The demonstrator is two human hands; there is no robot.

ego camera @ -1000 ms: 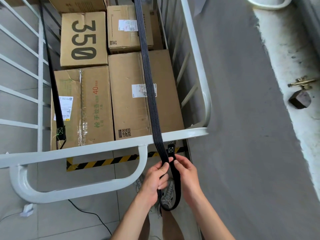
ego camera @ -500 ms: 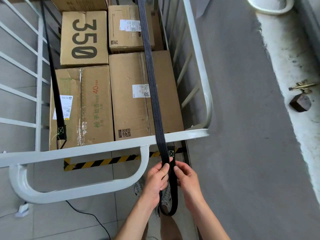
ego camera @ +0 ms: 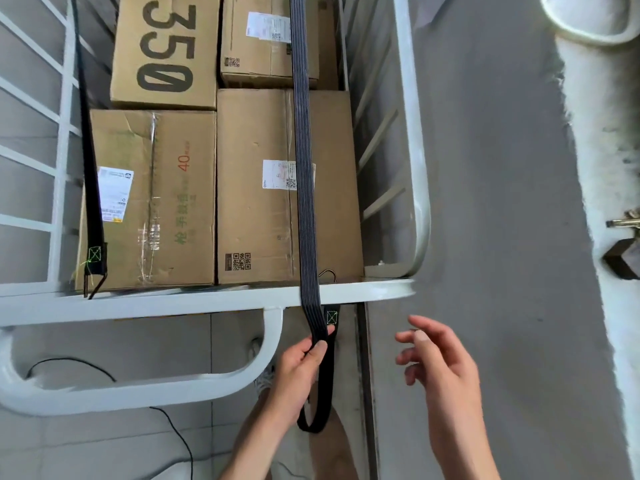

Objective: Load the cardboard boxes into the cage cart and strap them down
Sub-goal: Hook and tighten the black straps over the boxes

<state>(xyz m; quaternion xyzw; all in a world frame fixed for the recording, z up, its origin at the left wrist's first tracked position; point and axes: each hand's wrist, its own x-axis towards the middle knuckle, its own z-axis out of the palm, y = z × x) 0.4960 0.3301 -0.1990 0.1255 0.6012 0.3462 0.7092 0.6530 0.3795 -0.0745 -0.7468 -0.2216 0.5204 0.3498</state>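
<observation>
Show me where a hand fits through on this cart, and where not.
Open: the loop between the front rail and the curved handle, left of the strap; also the slot between the big right box and the right side rail. Tight: the boxes butt together, and the left hand grips the strap under the rail.

Brown boxes point(ego camera: 256, 202) sit packed tight inside the white cart point(ego camera: 173, 301), one stamped 350, others bearing shipping labels. A dark ribbed strap point(ego camera: 304, 168) runs taut over the right-hand boxes, crosses the near rail and loops back up below it, pinched there by the left hand point(ego camera: 298, 372). Its metal hook point(ego camera: 327, 270) sits just inside the rail. A second strap point(ego camera: 91, 188) hangs down the left side.
</observation>
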